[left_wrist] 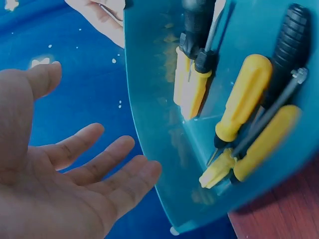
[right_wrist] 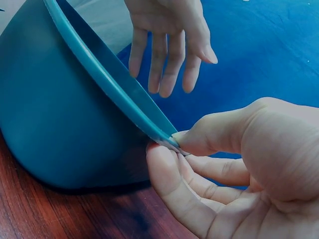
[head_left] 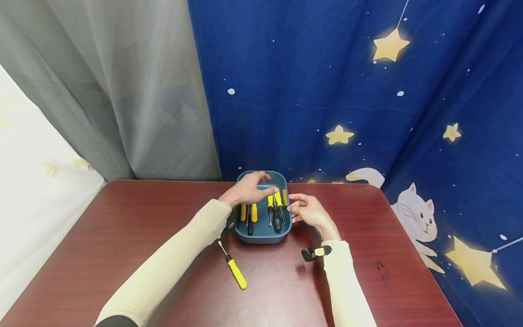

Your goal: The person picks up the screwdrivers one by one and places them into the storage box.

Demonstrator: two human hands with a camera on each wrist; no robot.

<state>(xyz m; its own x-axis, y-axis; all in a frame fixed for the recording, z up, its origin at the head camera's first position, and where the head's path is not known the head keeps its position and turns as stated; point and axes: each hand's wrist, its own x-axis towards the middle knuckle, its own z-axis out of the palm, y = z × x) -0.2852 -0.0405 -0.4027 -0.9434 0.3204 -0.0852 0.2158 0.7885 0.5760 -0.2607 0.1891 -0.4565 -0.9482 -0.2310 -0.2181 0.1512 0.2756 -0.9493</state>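
A blue-green plastic bin (head_left: pixel 263 240) stands near the table's back edge. Inside lie several screwdrivers in two groups: yellow handles (head_left: pixel 254 212) with a black one at the left, and more yellow ones around a thick black-handled screwdriver (head_left: pixel 277 221) at the right. Over the bin's back part hovers my left hand (head_left: pixel 248 188), fingers spread and holding nothing, as the left wrist view confirms. My right hand (right_wrist: pixel 219 169) pinches the bin's right rim between thumb and forefinger. One yellow-handled screwdriver (head_left: pixel 237 273) lies on the table in front of the bin, its shaft towards my left forearm.
The reddish-brown table (head_left: pixel 343 290) extends to both sides of the bin. Right behind it hang a grey curtain (head_left: pixel 163 113) and a blue curtain (head_left: pixel 286 91) with stars. A small black camera (head_left: pixel 309 254) is strapped to my right wrist.
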